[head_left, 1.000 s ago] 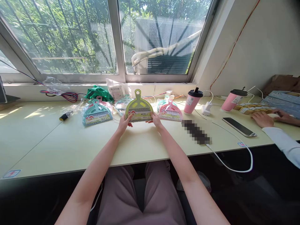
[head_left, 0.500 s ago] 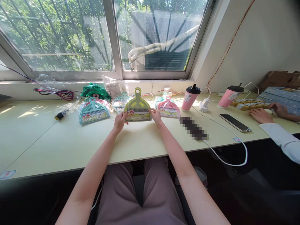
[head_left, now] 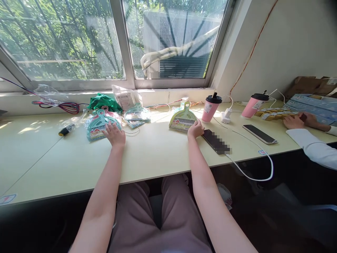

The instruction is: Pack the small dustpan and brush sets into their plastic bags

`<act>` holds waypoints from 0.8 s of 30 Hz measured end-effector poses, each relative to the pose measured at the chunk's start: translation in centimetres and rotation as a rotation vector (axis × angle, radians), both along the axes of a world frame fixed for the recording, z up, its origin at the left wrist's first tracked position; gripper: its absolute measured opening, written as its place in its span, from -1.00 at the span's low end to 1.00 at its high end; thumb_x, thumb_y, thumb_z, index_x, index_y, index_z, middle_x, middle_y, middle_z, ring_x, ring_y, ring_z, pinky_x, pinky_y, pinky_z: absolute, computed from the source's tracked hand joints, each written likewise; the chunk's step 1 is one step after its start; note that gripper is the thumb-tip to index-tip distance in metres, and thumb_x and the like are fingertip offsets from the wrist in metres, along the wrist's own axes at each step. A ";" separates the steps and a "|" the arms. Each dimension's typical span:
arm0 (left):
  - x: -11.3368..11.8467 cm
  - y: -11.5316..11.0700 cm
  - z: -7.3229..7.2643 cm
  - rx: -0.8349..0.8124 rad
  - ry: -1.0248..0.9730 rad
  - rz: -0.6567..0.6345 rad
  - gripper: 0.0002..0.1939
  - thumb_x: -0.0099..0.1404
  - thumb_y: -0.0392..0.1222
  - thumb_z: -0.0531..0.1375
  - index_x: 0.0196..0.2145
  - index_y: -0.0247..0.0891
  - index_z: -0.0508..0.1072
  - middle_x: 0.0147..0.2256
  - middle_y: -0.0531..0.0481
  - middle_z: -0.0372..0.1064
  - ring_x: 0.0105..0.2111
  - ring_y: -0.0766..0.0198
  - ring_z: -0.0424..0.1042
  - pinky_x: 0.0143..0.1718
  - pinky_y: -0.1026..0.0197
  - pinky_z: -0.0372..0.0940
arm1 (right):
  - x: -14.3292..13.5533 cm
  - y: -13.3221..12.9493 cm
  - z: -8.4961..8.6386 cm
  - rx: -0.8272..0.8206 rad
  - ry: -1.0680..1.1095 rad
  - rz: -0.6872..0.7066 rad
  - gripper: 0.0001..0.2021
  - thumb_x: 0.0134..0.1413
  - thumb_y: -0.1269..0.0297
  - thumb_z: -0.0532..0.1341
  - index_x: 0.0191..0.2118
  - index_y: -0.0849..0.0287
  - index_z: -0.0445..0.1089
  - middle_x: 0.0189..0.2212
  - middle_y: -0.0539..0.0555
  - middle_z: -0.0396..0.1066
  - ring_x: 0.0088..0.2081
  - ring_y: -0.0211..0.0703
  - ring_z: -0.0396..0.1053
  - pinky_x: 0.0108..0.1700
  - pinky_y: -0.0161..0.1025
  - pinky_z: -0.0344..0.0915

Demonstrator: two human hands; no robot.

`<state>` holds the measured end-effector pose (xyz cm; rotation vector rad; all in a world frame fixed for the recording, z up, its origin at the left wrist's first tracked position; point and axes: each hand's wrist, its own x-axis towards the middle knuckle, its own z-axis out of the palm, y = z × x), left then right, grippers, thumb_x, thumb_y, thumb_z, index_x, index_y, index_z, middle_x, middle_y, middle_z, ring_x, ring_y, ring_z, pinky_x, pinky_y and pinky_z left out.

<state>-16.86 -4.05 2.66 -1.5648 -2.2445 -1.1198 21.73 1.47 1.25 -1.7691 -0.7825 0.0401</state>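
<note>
My left hand (head_left: 116,136) is open, its fingers spread over the right side of a packaged teal dustpan and brush set (head_left: 99,123) in the left pile. A pink dustpan shows behind that teal one. Further right, my right hand (head_left: 196,130) pinches the lower right corner of a yellow-green dustpan and brush set (head_left: 182,116) in clear wrapping. This green set rests where the right-hand stack is, and it hides most of what lies beneath. Between the two piles sits a teal wrapped dustpan stack (head_left: 137,115).
A phone (head_left: 214,141) with a white cable lies beside my right hand. Two pink cups (head_left: 210,109), a charger (head_left: 226,115) and another phone (head_left: 260,134) stand or lie to the right. A co-worker's hands (head_left: 293,122) are at far right. A screwdriver-like tool (head_left: 66,130) lies left.
The green dustpan set has moved right, from between both hands onto the right stack, covering the pink set. My left hand has let go of it and moved left to the teal set.
</note>
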 end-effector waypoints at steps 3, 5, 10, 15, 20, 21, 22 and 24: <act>-1.4 0.2 -0.8 -0.138 -0.108 0.070 -0.44 0.34 -0.19 0.07 0.26 -0.40 0.27 0.40 -0.53 -0.04 0.44 -0.38 -0.20 0.28 -0.62 -0.23 | -0.9 -0.6 0.4 0.021 -0.149 0.010 -0.48 0.41 0.27 -0.16 0.36 0.16 0.22 0.35 0.37 0.20 0.43 0.30 -0.01 0.31 0.52 -0.07; -1.6 0.2 -0.9 -0.182 -0.160 0.071 -0.49 0.37 -0.14 0.07 0.21 -0.39 0.32 0.35 -0.55 0.08 0.40 -0.42 -0.07 0.26 -0.65 -0.25 | -2.4 -1.3 0.9 0.083 -0.317 0.151 -0.48 0.44 0.26 -0.17 0.40 0.10 0.15 0.41 0.30 0.10 0.50 0.23 -0.20 0.33 0.54 -0.15; -1.7 -0.3 0.0 -0.026 -0.226 0.182 -0.53 0.38 -0.24 0.03 0.20 -0.42 0.28 0.27 -0.56 0.16 0.41 -0.35 -0.06 0.30 -0.62 -0.33 | -8.1 -3.4 1.3 0.091 -0.735 0.725 -0.53 0.46 0.21 -0.09 0.37 0.01 0.20 0.40 0.17 0.17 0.48 0.10 -0.08 0.43 0.44 -0.40; -4.2 -0.8 0.8 -0.024 -0.389 0.473 -0.35 0.37 -0.21 0.09 0.33 -0.50 0.03 0.37 -0.72 -0.14 0.43 -0.40 -0.16 0.26 -0.65 -0.22 | -11.6 -4.5 0.2 0.002 -0.907 1.129 -0.58 0.42 0.18 0.06 0.32 -0.05 0.26 0.41 0.11 0.18 0.48 0.09 -0.05 0.44 0.40 -0.58; -7.0 -1.1 1.2 -0.054 -0.518 0.440 -0.33 0.24 -0.15 0.26 0.23 -0.43 0.17 0.28 -0.74 0.07 0.35 -0.51 0.06 0.19 -0.62 0.02 | -10.7 -3.4 -0.7 -0.133 -0.811 1.123 -0.56 0.42 0.14 0.07 0.34 -0.05 0.23 0.43 0.13 0.12 0.50 0.14 -0.11 0.42 0.49 -0.55; -7.4 -1.1 1.3 -0.035 -0.583 0.410 -0.36 0.18 -0.15 0.30 0.17 -0.39 0.24 0.28 -0.70 0.11 0.35 -0.51 0.07 0.18 -0.60 0.06 | -10.5 -3.1 -0.9 -0.171 -0.793 1.106 -0.55 0.42 0.13 0.06 0.35 -0.04 0.21 0.44 0.13 0.10 0.50 0.14 -0.12 0.41 0.50 -0.54; -7.7 -1.2 1.4 -0.002 -0.668 0.379 -0.40 0.13 -0.14 0.34 0.09 -0.36 0.31 0.24 -0.64 0.19 0.34 -0.49 0.10 0.18 -0.56 0.11 | -10.2 -2.9 -1.0 -0.204 -0.787 1.093 -0.53 0.43 0.11 0.05 0.37 -0.03 0.19 0.45 0.14 0.09 0.50 0.14 -0.14 0.42 0.50 -0.54; -8.2 -1.1 1.7 0.106 -0.863 0.290 -0.51 0.11 -0.12 0.35 -0.02 -0.31 0.40 0.09 -0.49 0.38 0.26 -0.38 0.26 0.12 -0.41 0.29 | -10.0 -2.6 -1.2 -0.246 -0.803 1.078 -0.51 0.45 0.08 0.00 0.40 0.00 0.15 0.46 0.14 0.05 0.51 0.11 -0.17 0.43 0.48 -0.51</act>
